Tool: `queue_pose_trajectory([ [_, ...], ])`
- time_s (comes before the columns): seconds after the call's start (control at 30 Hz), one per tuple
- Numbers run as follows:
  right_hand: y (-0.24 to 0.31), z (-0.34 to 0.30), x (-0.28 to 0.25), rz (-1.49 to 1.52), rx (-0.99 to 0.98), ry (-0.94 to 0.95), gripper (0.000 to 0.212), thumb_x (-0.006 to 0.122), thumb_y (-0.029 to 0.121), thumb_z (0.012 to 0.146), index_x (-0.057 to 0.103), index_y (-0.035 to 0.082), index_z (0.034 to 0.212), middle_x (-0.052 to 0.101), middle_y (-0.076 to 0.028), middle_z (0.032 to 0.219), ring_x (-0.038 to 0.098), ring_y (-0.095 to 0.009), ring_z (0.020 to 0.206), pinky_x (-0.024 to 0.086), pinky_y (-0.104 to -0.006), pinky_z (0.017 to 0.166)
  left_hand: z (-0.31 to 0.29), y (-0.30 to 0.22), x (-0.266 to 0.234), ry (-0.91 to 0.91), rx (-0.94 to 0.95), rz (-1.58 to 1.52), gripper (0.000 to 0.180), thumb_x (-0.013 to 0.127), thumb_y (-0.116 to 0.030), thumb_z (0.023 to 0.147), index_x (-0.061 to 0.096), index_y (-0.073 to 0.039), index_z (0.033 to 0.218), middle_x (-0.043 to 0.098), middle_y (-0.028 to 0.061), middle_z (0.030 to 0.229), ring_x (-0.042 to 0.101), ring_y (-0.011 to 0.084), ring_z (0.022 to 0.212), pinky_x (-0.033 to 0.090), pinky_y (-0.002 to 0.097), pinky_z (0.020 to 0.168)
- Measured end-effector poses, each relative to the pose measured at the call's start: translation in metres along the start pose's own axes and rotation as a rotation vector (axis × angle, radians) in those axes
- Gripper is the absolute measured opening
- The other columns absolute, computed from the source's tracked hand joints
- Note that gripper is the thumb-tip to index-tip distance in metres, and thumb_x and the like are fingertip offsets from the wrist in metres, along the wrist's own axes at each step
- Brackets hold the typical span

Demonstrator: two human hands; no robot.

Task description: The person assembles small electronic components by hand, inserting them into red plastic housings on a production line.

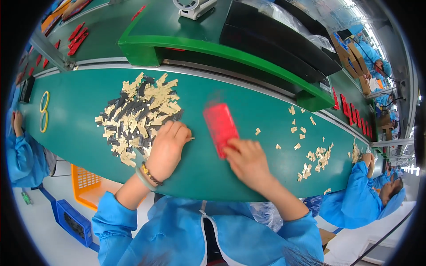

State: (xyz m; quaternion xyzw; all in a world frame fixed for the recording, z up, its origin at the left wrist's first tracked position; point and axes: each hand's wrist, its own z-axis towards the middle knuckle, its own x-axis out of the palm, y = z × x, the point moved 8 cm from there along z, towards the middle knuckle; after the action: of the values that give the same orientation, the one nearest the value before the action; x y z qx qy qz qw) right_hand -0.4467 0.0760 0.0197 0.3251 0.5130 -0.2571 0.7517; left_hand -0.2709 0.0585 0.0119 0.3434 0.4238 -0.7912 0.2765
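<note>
My right hand (247, 163) grips the lower end of a flat red rectangular part (220, 126), held over the green table. The part is smeared by motion, so its details do not show. Beside it, my left hand (167, 144) is closed in a pinch, fingertips to the right, with the tip of a small pale piece (192, 138) showing at them. Behind and left of that hand lies a loose heap of small cream and black pieces (144, 111), some L-shaped; the hand and wrist cover the heap's lower right edge.
Cream pieces (321, 157) lie scattered on the right. Two yellow tape rings (44, 111) are at far left. A green-edged shelf (213, 46) carries a black box (275, 44). Red parts (350, 113) line the belt beyond. Co-workers in blue (355, 195) sit at both sides; an orange crate (86, 184) stands below.
</note>
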Motion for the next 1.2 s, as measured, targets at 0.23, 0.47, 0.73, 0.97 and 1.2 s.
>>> queue_pose_trajectory([
  [0.23, -0.031, 0.024, -0.016, 0.673, 0.333, -0.103, 0.037, 0.073, 0.008, 0.077, 0.060, 0.002, 0.111, 0.059, -0.009, 0.102, 0.060, -0.019, 0.079, 0.050, -0.0285, 0.074, 0.043, -0.012, 0.049, -0.023, -0.459, -1.355, 0.010, 0.060, 0.000, 0.089, 0.059, 0.001, 0.099, 0.062, 0.0042, 0.089, 0.059, 0.0118, 0.080, 0.048, 0.0245, 0.072],
  [0.47, -0.065, 0.011, -0.003, 1.294, 0.384, -0.498, 0.020, 0.067, -0.002, 0.083, 0.062, 0.000, 0.102, 0.061, -0.006, 0.098, 0.059, -0.011, 0.083, 0.049, -0.0248, 0.075, 0.044, -0.019, 0.070, -0.069, -0.466, -1.293, 0.006, 0.061, -0.002, 0.090, 0.060, 0.000, 0.095, 0.063, 0.0024, 0.089, 0.057, 0.0064, 0.077, 0.046, 0.0192, 0.069],
  [0.73, -0.044, 0.015, -0.037, 0.556, 0.148, -0.507, 0.013, 0.072, 0.001, 0.073, 0.066, 0.004, 0.085, 0.061, -0.008, 0.089, 0.062, -0.019, 0.073, 0.050, -0.0276, 0.058, 0.038, -0.032, 0.075, 0.215, -0.647, -1.460, 0.003, 0.066, -0.002, 0.085, 0.065, -0.001, 0.088, 0.064, 0.0032, 0.085, 0.060, 0.0113, 0.079, 0.048, 0.0230, 0.073],
  [0.97, -0.082, 0.001, 0.015, 0.944, 0.533, -0.027, 0.008, 0.064, -0.001, 0.076, 0.065, 0.002, 0.084, 0.063, -0.008, 0.085, 0.059, -0.020, 0.059, 0.049, -0.0293, 0.056, 0.052, -0.077, 0.014, -0.128, 0.372, -0.453, 0.013, 0.072, -0.002, 0.074, 0.066, -0.001, 0.085, 0.068, 0.0106, 0.094, 0.063, 0.0247, 0.082, 0.049, 0.0346, 0.079],
  [1.2, -0.083, 0.010, -0.024, 0.768, 0.371, -0.032, 0.019, 0.074, 0.005, 0.071, 0.062, 0.007, 0.086, 0.058, -0.004, 0.093, 0.058, -0.018, 0.081, 0.046, -0.0300, 0.070, 0.041, -0.072, 0.022, -0.122, 0.403, -0.458, 0.019, 0.070, -0.005, 0.067, 0.064, -0.001, 0.084, 0.063, 0.0109, 0.092, 0.061, 0.0258, 0.083, 0.050, 0.0373, 0.072],
])
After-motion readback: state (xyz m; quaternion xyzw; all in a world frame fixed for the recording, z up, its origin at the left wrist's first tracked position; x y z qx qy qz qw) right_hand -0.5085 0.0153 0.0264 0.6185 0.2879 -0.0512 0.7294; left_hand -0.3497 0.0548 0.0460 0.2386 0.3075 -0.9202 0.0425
